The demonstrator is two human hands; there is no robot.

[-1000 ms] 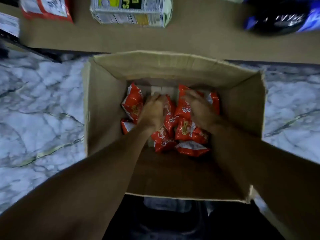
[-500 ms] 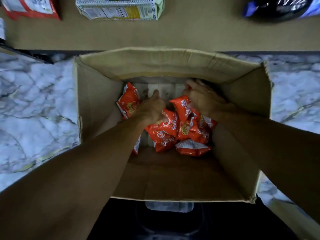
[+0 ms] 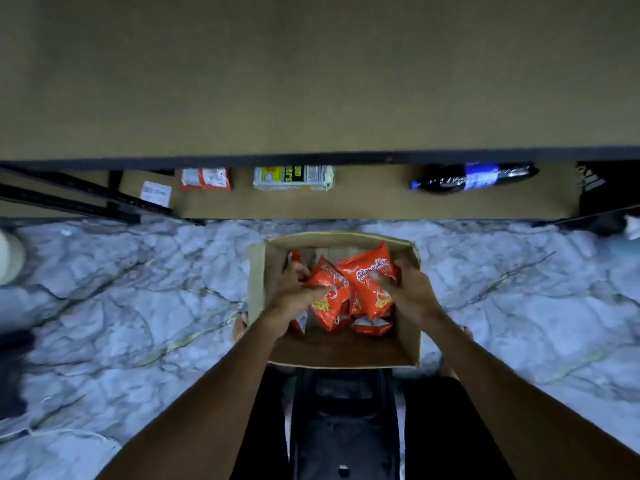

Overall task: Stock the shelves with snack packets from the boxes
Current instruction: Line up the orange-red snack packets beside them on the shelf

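**stockroom_guy:** ok so where are the snack bags, and what's each hand actually got?

**aisle9:** Both hands are down in the cardboard box (image 3: 256,289), which sits on the marble floor (image 3: 121,289) just in front of the lower shelf (image 3: 374,207). The left hand (image 3: 291,301) grips the left packet (image 3: 330,301), a red bag. Its fingers (image 3: 317,292) are curled across the front of the bag from the left side. It's too blurry to make out the rest of that grip.

**stockroom_guy:** and the other one?

**aisle9:** The right hand (image 3: 414,292) holds the right packet (image 3: 369,284), also red. Its fingers (image 3: 384,280) are bent in over the front near the bag's right edge, and the palm sits against that edge. So that's 2 bags, 1 per hand, and neither hand is spread flat.

**stockroom_guy:** are the 2 bags apart?

**aisle9:** nope, they're touching side by side and both tilted. They sit above the loose packets (image 3: 372,329) that lie on the bottom of the box. The right one's top corner overlaps the box's far rim in this view. There's 1 more red bag tucked in the far-left corner (image 3: 294,256).

**stockroom_guy:** anything on the shelves?

**aisle9:** The lower shelf has a red-and-white pack (image 3: 205,179), a yellow-green carton (image 3: 293,178) and a dark bottle (image 3: 474,176) with a blue label lying on its side, all well apart from the box. The upper shelf board (image 3: 311,81) is a wide brown slab across the top of the view.
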